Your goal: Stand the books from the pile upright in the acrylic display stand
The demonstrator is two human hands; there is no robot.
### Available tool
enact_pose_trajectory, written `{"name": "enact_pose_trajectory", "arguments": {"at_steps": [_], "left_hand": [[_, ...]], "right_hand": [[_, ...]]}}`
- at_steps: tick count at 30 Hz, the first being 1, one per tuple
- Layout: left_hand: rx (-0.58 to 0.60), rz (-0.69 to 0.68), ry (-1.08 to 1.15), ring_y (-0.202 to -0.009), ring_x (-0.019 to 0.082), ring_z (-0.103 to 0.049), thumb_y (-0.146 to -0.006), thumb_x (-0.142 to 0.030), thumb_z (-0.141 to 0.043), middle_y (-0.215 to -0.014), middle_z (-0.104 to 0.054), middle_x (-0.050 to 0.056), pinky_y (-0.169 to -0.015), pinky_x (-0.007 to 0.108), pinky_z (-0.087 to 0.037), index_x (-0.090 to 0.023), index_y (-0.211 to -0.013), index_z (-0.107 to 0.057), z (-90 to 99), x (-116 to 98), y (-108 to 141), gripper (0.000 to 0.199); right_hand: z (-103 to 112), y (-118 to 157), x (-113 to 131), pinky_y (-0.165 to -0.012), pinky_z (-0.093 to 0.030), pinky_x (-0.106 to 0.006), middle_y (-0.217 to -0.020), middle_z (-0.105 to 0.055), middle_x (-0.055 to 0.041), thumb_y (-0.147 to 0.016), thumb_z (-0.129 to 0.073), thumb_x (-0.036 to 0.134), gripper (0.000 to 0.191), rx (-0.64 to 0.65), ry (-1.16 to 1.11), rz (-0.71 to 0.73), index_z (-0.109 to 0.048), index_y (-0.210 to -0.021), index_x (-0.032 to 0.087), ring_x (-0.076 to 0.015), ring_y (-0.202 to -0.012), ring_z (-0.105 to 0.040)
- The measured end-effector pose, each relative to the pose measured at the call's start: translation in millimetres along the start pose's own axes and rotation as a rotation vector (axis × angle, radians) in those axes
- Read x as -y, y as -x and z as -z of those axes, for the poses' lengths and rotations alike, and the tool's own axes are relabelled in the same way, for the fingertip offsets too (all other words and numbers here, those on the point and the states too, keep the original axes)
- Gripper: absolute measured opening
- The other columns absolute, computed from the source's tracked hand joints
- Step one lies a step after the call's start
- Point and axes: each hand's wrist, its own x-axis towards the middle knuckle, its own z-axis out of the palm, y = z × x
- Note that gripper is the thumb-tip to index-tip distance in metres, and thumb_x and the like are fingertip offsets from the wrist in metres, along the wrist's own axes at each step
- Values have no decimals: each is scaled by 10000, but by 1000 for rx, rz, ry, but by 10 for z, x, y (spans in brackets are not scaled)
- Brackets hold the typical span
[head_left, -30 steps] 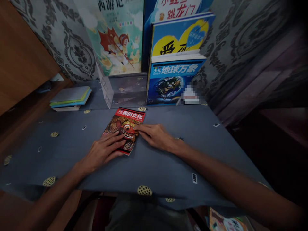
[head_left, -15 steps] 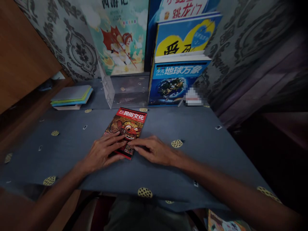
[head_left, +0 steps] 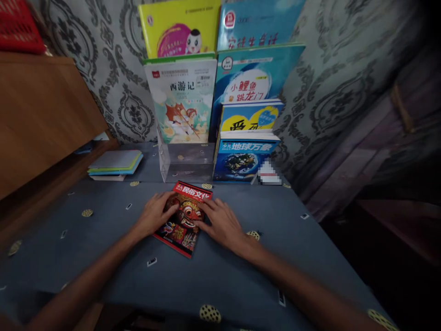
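Note:
A small book (head_left: 188, 216) with a red and black cover and a mask picture lies face up on the cloth-covered table, turned slightly askew. My left hand (head_left: 155, 214) rests on its left side, thumb reaching over the cover and fingers near the upper left edge. On the opposite side, my right hand (head_left: 223, 225) touches the cover with thumb and fingers apart. Both hands look open, with the book between them. Just behind it stands a clear book stand (head_left: 186, 172), holding a white-and-green storybook (head_left: 182, 101) and a blue book with a globe (head_left: 241, 161).
Further books, such as a yellow one (head_left: 179, 27) and a teal one (head_left: 258, 69), fill the stand's back tiers. A stack of notebooks (head_left: 115, 163) lies at the left beside a wooden cabinet (head_left: 44, 124). The table's right edge borders a dark area and a curtain (head_left: 358, 151).
The view has tilted up, showing more of the stand. Both hands have moved apart from the book's lower cover to its upper left and right sides, uncovering its lower pictures.

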Motion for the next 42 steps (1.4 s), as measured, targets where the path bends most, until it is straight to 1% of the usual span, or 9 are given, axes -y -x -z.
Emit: {"name": "enact_pose_trajectory", "arguments": {"at_steps": [6,11,15,19,22,26,29,34,42], "left_hand": [[-123,391,825,-909,239,-691,-706,-441,-763,-1047,-728,66,-794,345,-543,-189,-1174,-629,-71,129,-82,548],[9,600,1237,-762,203,-708,-636,-311,-856,-910,-765,71,-741,319,-558,-145,-1007,-691,-137,160,-129,439],[30,513,1393,-812,216,-731,-669,-320,-862,-953,-777,92,-771,313,-565,-130,-1015,-719,-124,88,-136,420],[-3,433,1476,-821,211,-737,-659,-306,-879,-970,-781,79,-767,292,-566,-154,-1029,-726,-77,6,-113,428],[5,375,1515,-857,202,-734,-677,-310,-868,-1009,-777,75,-787,282,-562,-168,-1051,-727,-62,-32,-88,424],[15,358,1538,-898,205,-730,-709,-319,-845,-1034,-770,71,-833,299,-552,-175,-1062,-717,-89,-30,-66,402],[-2,362,1548,-900,202,-728,-705,-322,-847,-1015,-771,61,-851,305,-542,-180,-1051,-716,-109,-13,-68,396],[-58,337,1517,-860,184,-720,-677,-339,-863,-964,-773,37,-823,282,-527,-187,-1012,-720,-29,-41,-146,395],[-232,88,1349,-873,202,-691,-709,-382,-762,-922,-755,29,-822,311,-512,-170,-956,-670,309,-246,-521,339]], "right_hand": [[-88,49,-84,-930,-512,-512,-1333,-624,-134,-896,-682,381,466,-69,-66,55,-609,-1318,196,-321,-1120,-570],[-267,68,-241,-1024,-475,-512,-1411,-562,-120,-900,-656,367,466,-139,-243,49,-590,-1348,258,-311,-1217,-544],[-342,32,-318,-1053,-462,-486,-1512,-453,-125,-847,-694,412,654,-237,-513,-39,-473,-1443,258,-312,-1300,-511],[-297,-29,-282,-720,-567,-368,-1270,-639,-125,-751,-767,444,921,-288,-859,-200,-303,-1513,214,-198,-787,-656],[-225,-60,-233,-428,-438,-241,-983,-722,-65,-735,-750,548,794,-99,-1135,-216,-441,-1376,196,-132,-536,-568],[-146,-60,-177,-310,-202,-174,-579,-602,62,-741,-694,689,627,142,-1334,-155,-577,-1100,188,-48,-307,-322],[-113,-48,-136,-316,-160,-160,-551,-565,81,-748,-709,680,552,175,-1447,-149,-586,-974,192,-15,-287,-271],[0,-121,-111,-374,-371,-168,-646,-632,41,-715,-757,652,550,229,-1493,-180,-564,-957,198,-93,-407,-585],[411,-462,-128,-518,-512,-246,-873,-706,-58,-801,-682,609,499,7,-1167,21,-616,-1024,168,-187,-628,-730]]}}
